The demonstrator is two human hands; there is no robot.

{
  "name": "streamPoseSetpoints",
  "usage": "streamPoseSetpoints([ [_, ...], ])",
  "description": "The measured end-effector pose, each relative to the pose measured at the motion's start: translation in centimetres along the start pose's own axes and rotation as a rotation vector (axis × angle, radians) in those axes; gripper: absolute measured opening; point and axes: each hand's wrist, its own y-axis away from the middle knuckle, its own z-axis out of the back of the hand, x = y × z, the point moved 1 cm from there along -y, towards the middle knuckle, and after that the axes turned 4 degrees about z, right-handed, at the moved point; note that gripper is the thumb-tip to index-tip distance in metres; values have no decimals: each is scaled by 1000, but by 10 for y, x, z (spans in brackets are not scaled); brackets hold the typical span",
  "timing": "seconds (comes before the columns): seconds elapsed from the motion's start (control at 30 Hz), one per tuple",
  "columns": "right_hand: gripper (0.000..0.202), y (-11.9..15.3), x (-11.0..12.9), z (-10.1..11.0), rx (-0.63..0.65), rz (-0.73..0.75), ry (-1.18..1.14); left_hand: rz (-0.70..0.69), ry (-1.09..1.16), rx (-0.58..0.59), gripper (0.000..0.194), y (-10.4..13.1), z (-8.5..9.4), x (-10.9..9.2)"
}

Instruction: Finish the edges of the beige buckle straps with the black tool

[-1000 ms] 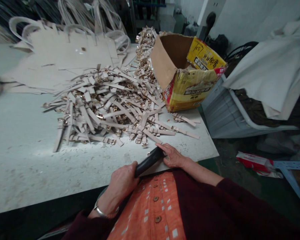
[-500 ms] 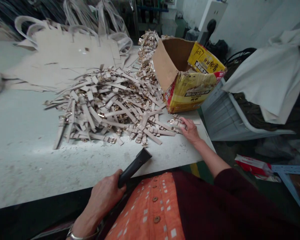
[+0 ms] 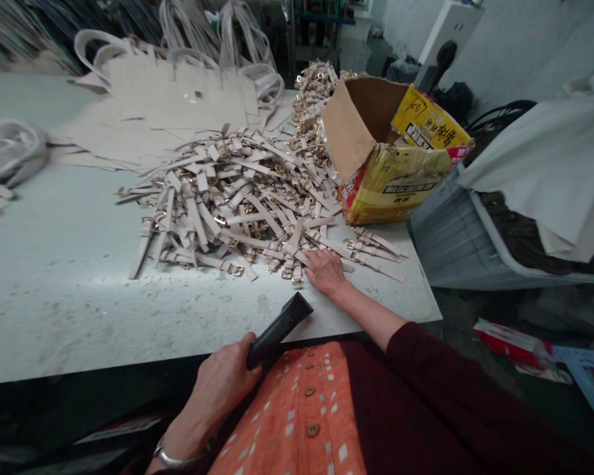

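My left hand (image 3: 228, 376) is wrapped round a black tube-like tool (image 3: 280, 330) with a flared, flat end. It holds the tool over the table's front edge, tilted up to the right. My right hand (image 3: 325, 270) lies at the right front edge of a pile of beige buckle straps (image 3: 247, 198). Its fingers are bent a little and apart, with the tips on the straps and partly hidden among them. One strap's tail pokes out to the right from beneath that hand. Several separate buckle straps (image 3: 376, 249) lie side by side on the table to the right.
A yellow cardboard box (image 3: 396, 185) stands behind the loose straps, with more buckled straps (image 3: 311, 99) beside it. Flat beige panels with handles (image 3: 178, 99) lie at the back. A grey bin (image 3: 440, 237) with cloth stands right of the table (image 3: 103, 330).
My right hand has left the separate straps at the right and moved left to the pile. My left hand keeps hold of the black tool. The view has turned slightly left.
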Motion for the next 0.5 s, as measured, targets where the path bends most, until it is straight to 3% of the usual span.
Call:
streamPoseSetpoints([
  [0.1, 35, -4, -7, 0, -39, -4, -109, -5, 24, -5, 33, 0, -2, 3],
  [0.23, 31, 8, -11, 15, -144, -18, -370, 30, 40, 8, 32, 4, 0, 7],
  [0.37, 29, 48, -10, 28, -116, 57, -516, 46, 42, 6, 34, 12, 8, 11],
  [0.5, 26, 93, -18, 20, 13, 146, -491, 26, 9, 33, 31, 13, 11, 16],
])
